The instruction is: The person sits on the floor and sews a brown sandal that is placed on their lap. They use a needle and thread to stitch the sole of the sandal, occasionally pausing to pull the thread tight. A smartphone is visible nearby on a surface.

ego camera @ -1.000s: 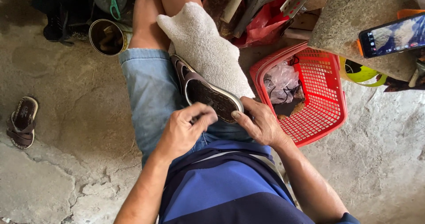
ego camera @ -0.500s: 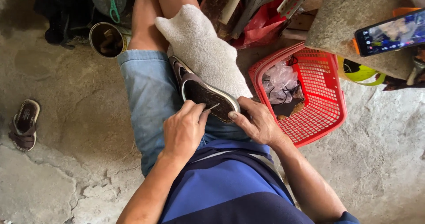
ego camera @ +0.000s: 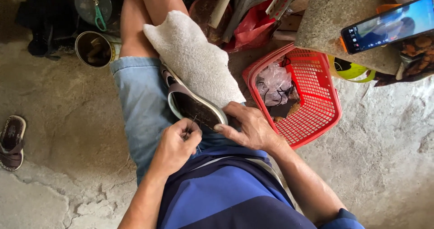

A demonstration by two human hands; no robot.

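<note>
A dark shoe [ego camera: 192, 103] with a pale rim lies sole-up across my lap, on my denim shorts. Its far side rests against a white towel [ego camera: 194, 59] draped over my right thigh. My right hand [ego camera: 246, 127] clasps the heel end of the shoe, thumb pressed on the rim. Fingers of my left hand [ego camera: 176, 146] are pinched shut on a thin needle or awl [ego camera: 190, 125] with dark thread, its tip at the shoe's near edge.
A red plastic basket [ego camera: 316, 116] with a clear bag and cords stands at my right. A phone [ego camera: 389, 23] lies on a concrete block. A tin can [ego camera: 94, 49] and scissors sit at upper left, a sandal [ego camera: 11, 142] on the concrete floor at far left.
My left hand has drawn back a little from the shoe's sole towards my body, pulling the needle and thread. My right hand keeps its hold on the heel.
</note>
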